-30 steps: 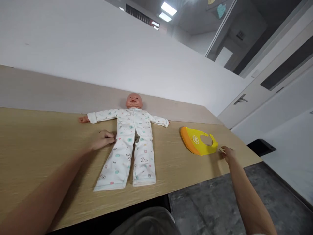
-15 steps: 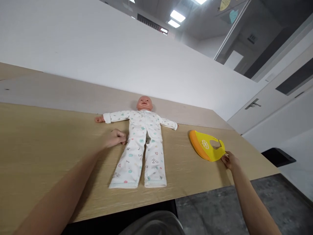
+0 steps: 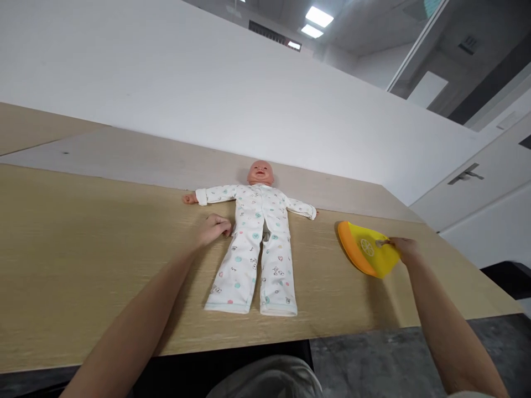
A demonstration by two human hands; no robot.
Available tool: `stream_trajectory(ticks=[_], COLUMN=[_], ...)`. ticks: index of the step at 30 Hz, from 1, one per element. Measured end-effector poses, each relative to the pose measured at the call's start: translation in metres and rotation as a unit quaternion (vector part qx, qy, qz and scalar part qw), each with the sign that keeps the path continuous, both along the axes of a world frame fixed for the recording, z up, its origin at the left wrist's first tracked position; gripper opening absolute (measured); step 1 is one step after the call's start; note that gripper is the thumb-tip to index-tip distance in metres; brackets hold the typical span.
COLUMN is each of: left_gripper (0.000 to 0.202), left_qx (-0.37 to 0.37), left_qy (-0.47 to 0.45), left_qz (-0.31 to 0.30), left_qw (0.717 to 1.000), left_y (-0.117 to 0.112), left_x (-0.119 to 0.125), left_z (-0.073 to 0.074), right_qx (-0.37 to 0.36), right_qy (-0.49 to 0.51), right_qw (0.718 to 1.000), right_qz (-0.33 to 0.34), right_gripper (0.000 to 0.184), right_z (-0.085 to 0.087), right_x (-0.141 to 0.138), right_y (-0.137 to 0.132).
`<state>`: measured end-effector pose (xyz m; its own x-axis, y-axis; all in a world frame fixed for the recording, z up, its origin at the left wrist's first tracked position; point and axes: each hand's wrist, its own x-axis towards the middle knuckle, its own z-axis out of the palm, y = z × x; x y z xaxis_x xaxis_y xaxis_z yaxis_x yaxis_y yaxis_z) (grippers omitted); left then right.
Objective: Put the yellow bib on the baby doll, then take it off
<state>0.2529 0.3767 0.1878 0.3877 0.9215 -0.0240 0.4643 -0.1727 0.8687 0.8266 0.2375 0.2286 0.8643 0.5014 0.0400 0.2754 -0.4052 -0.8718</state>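
Note:
A baby doll [image 3: 261,210] lies on its back on the wooden table, arms spread, in a white patterned top and trousers. Beside the doll's hip, my left hand [image 3: 214,228] rests with curled fingers, close against the clothing; I see nothing in it. Over at the right, my right hand [image 3: 404,249] grips the upper edge of a yellow bib [image 3: 375,255] with an orange pocket and a white citrus-slice print. The bib is tilted, its neck opening folded or hidden near my fingers.
The table [image 3: 103,265] meets a white wall [image 3: 207,83] behind a pale strip. Its front edge runs just before my lap. A door handle [image 3: 467,174] shows at the right, with a black object [image 3: 508,279] below it.
My right hand has shifted its hold on the bib and tilted it up, so its neck opening no longer shows. My left hand stays by the doll's hip. The view has turned slightly left.

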Motion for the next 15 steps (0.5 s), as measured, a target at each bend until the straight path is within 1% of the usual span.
stream_trajectory(ticks=[1,3,5,6,8,10,11,13,15], left_gripper=[0.023,0.025,0.025,0.024,0.023,0.023,0.023,0.02,0.017], left_qx=[-0.001,-0.001,-0.004,0.0,0.026,0.069,0.091,0.122,0.14], left_qy=[-0.006,-0.013,-0.021,-0.03,-0.054,-0.081,-0.097,-0.137,-0.192], left_qz=[0.007,0.011,0.01,0.021,0.078,0.162,0.203,0.263,0.32], left_qw=[1.0,1.0,1.0,0.999,0.995,0.981,0.97,0.947,0.917], left_y=[0.0,0.0,-0.001,-0.001,-0.002,-0.002,-0.002,0.0,0.003], left_x=[0.0,0.001,0.002,0.003,0.004,0.006,0.006,0.008,0.012], left_z=[0.0,-0.001,-0.002,-0.003,-0.006,-0.009,-0.01,-0.01,-0.003], right_qx=[0.01,0.04,0.084,0.127,0.173,0.197,0.209,0.227,0.237], right_qy=[0.009,0.015,-0.005,-0.02,-0.031,-0.04,-0.043,-0.038,-0.028], right_qw=[1.0,0.999,0.996,0.99,0.98,0.97,0.965,0.955,0.943], right_qz=[0.002,0.015,0.036,0.054,0.096,0.135,0.152,0.187,0.233], right_gripper=[0.015,0.017,0.021,0.021,0.02,0.019,0.018,0.019,0.022], right_z=[0.011,0.037,0.068,0.084,0.115,0.142,0.153,0.172,0.187], right_x=[-0.004,-0.017,-0.038,-0.051,-0.083,-0.117,-0.133,-0.165,-0.193], right_y=[0.006,0.016,0.026,0.031,0.04,0.05,0.055,0.064,0.072])
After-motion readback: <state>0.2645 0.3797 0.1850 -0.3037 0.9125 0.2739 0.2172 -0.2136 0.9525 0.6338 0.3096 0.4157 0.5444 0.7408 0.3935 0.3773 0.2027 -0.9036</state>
